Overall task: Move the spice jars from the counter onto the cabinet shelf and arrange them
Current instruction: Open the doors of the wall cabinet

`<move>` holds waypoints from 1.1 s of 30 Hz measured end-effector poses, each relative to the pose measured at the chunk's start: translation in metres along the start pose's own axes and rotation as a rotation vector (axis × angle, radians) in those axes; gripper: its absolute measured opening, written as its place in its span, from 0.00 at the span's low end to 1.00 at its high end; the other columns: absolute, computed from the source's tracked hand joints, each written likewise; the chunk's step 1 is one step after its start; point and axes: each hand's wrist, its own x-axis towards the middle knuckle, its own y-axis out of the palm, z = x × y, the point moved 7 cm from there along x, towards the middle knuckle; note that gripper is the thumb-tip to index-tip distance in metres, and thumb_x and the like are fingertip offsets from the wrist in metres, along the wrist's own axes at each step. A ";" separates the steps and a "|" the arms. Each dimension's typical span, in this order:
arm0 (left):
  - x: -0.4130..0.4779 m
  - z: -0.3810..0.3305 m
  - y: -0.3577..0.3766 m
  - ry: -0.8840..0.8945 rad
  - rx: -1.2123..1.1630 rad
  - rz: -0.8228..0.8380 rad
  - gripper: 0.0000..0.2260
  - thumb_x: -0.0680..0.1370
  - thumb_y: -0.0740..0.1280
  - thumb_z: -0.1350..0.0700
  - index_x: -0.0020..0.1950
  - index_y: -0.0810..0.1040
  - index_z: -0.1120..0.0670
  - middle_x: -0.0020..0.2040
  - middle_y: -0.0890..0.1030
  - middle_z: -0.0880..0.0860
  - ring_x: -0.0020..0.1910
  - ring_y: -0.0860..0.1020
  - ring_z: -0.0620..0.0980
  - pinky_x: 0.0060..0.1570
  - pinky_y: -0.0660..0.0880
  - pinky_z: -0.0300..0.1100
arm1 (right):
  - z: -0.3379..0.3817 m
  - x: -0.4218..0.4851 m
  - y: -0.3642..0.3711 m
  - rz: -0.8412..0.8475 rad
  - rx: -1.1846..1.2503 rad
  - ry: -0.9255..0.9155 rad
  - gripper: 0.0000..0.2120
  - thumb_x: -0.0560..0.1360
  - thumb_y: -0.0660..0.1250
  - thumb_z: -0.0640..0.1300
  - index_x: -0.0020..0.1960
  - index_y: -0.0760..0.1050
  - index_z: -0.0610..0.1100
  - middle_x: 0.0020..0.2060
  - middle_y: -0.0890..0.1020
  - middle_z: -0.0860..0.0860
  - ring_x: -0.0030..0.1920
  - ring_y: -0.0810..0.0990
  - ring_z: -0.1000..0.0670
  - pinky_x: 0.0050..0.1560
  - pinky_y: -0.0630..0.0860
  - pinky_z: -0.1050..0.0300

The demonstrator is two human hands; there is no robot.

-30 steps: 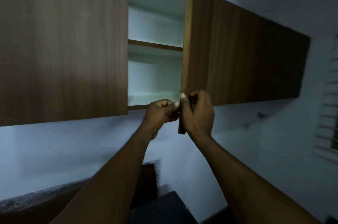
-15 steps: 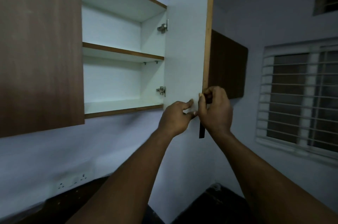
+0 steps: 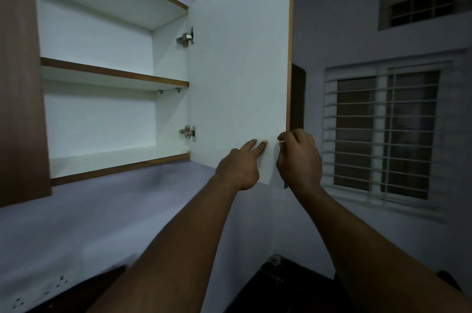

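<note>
The wall cabinet stands open, its white door (image 3: pixel 240 62) swung far out to the right. Inside, the lower shelf (image 3: pixel 115 159) and the upper shelf (image 3: pixel 112 75) are bare and white with brown edges. My left hand (image 3: pixel 241 166) presses straight fingers flat against the door's inner face near its bottom corner. My right hand (image 3: pixel 298 159) curls its fingers round the door's free edge low down, gripping it. No spice jars show in this view.
A closed brown cabinet door (image 3: pixel 18 77) hangs at the left. A barred window (image 3: pixel 383 131) fills the right wall, with a small vent window (image 3: pixel 424 6) above. Wall sockets (image 3: pixel 61 282) sit low left above a dark counter (image 3: pixel 288 284).
The door has swung from nearly edge-on to wide open. My left hand went from pinching its edge to pressing flat fingers on the inner face; my right hand kept its grip.
</note>
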 end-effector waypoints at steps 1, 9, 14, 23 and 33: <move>0.004 -0.003 0.004 0.012 -0.006 0.009 0.39 0.81 0.65 0.58 0.83 0.47 0.36 0.84 0.51 0.42 0.76 0.67 0.58 0.67 0.73 0.53 | -0.004 0.000 0.002 0.008 -0.009 -0.013 0.13 0.79 0.69 0.41 0.63 0.80 0.42 0.56 0.81 0.46 0.55 0.78 0.45 0.49 0.79 0.51; 0.027 -0.010 0.036 0.044 0.010 0.129 0.39 0.81 0.64 0.60 0.84 0.46 0.39 0.84 0.50 0.41 0.76 0.67 0.58 0.70 0.73 0.55 | -0.032 0.005 0.030 0.095 -0.056 0.048 0.15 0.80 0.66 0.40 0.65 0.80 0.42 0.57 0.84 0.44 0.55 0.82 0.44 0.52 0.79 0.51; 0.034 0.003 0.043 0.019 0.035 0.148 0.37 0.82 0.65 0.59 0.85 0.48 0.42 0.85 0.51 0.43 0.78 0.64 0.58 0.73 0.70 0.56 | -0.038 0.010 0.053 0.128 -0.044 0.065 0.14 0.81 0.65 0.42 0.65 0.80 0.42 0.58 0.85 0.46 0.54 0.83 0.45 0.54 0.80 0.51; 0.011 0.093 0.013 -0.179 0.176 0.100 0.30 0.81 0.66 0.54 0.82 0.61 0.48 0.77 0.69 0.53 0.73 0.70 0.59 0.67 0.74 0.55 | 0.022 0.007 0.113 0.277 0.174 0.035 0.16 0.79 0.67 0.46 0.67 0.79 0.47 0.57 0.85 0.49 0.55 0.83 0.44 0.52 0.77 0.54; -0.094 0.232 -0.095 -0.505 0.788 0.162 0.05 0.76 0.63 0.60 0.48 0.75 0.50 0.53 0.81 0.54 0.56 0.78 0.56 0.59 0.69 0.52 | 0.201 -0.021 0.195 0.619 0.476 -0.211 0.13 0.77 0.69 0.49 0.58 0.80 0.44 0.47 0.84 0.47 0.50 0.83 0.43 0.48 0.79 0.53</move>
